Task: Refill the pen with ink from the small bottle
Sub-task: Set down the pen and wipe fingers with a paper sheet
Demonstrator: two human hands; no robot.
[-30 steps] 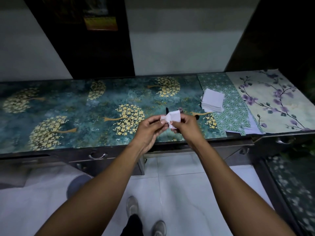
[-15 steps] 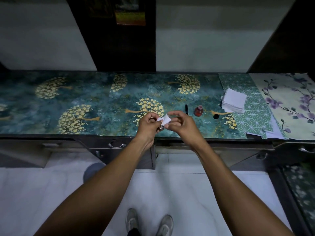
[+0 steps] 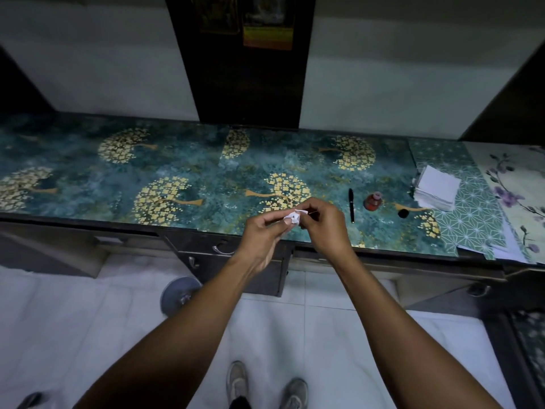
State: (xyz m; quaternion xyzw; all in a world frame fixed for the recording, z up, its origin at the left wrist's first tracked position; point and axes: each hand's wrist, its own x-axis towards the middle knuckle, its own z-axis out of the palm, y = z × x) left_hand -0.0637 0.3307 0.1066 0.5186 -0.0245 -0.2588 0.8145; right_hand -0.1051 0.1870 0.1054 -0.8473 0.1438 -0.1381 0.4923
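Pen (image 3: pixel 351 205) | laid at 2 o'clock of right hand (image 3: pixel 323 224), axis 12–6 | crumpled tissue (image 3: pixel 292 217) pinched by both hands, left hand (image 3: pixel 262 231) farther

I seem to be standing in a room of a home, at a long dark counter (image 3: pixel 88 222) with drawers (image 3: pixel 224 249) under it. Its top is covered with decorative paper (image 3: pixel 182 160), teal with gold trees, and beside that lie a green star-patterned sheet (image 3: pixel 472 219) and a cream one with purple blossoms (image 3: pixel 513 184). A plain pale wall (image 3: pixel 97 69) rises behind, and the floor (image 3: pixel 295 335) under my shoes (image 3: pixel 292 391) is white tile.
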